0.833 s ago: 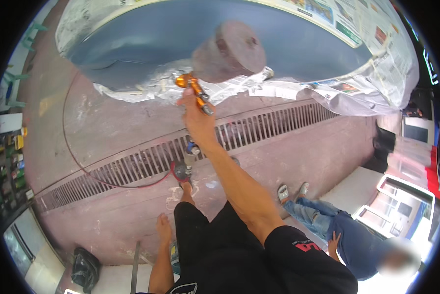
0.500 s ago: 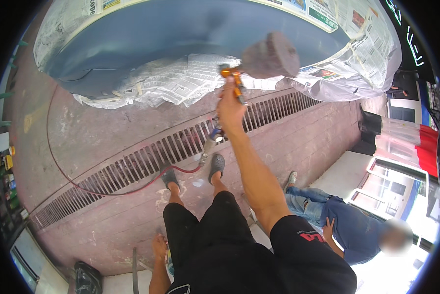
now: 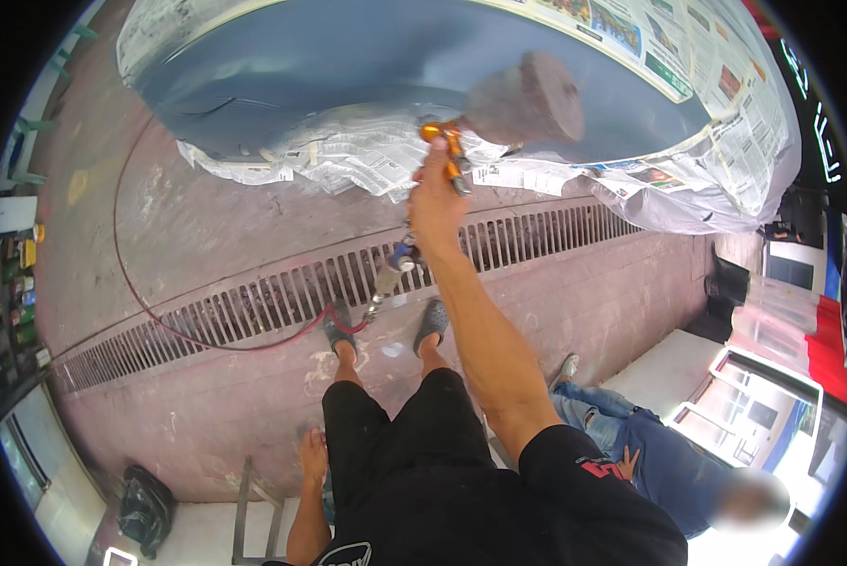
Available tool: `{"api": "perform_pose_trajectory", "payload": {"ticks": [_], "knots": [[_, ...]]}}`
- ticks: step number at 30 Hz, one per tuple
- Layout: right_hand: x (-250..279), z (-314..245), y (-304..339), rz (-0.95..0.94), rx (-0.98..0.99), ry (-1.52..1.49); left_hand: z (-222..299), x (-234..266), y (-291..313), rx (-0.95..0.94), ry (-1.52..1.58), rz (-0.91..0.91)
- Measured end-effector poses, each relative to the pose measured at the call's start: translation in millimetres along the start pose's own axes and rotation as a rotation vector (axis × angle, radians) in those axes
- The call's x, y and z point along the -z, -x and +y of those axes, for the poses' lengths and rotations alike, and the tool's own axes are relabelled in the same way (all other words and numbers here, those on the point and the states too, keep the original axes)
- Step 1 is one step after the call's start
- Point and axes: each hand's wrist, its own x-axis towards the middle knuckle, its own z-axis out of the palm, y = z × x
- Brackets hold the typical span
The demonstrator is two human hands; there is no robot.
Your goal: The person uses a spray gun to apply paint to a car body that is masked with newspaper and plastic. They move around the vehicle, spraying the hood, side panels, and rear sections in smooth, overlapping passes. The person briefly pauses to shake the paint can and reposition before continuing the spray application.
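My right hand (image 3: 435, 209) is wrapped round the handle of a paint spray gun (image 3: 447, 141), held out in front of me. The gun has an orange-gold body and a paint-smudged grey cup (image 3: 537, 99) on it, tilted to the right. Beneath the grip hang metal fittings (image 3: 386, 276) joined to a thin red air hose (image 3: 244, 348). Beyond the gun is a curved blue-grey painted panel (image 3: 348, 61), edged with masking newspaper (image 3: 348, 156). My left hand (image 3: 314, 456) hangs low beside my left thigh, fingers loosely extended, with nothing visible in it.
A slotted floor drain grate (image 3: 225, 313) crosses the floor just ahead of my feet. The hose curves over it on the left. To the right a person (image 3: 669, 462) in a blue shirt and jeans is close by. A black bag (image 3: 145, 509) and a metal frame (image 3: 244, 514) are behind left.
The view has shifted, so the panel sits lower and further right. My right hand still grips the spray gun, which stays in front of the panel.
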Motion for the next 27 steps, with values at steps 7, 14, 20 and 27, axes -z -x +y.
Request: {"api": "perform_pose_trajectory", "payload": {"ticks": [7,14,20,27], "knots": [[-60.9,-26.3,44.0,-0.337,0.022,-0.116,12.9,-4.4,6.4,0.034,0.089,0.013],[38.0,-23.4,-9.0,-0.055,0.081,0.073,3.7,-5.9,4.5,-0.042,0.003,-0.004],[132.1,-36.1,-36.7,0.297,0.13,0.09,5.6,-9.7,0.3,0.003,0.014,-0.013],[82.8,-42.9,-16.7,0.179,0.063,-0.01,4.1,-9.0,-2.7,0.023,0.057,-0.027]]}}
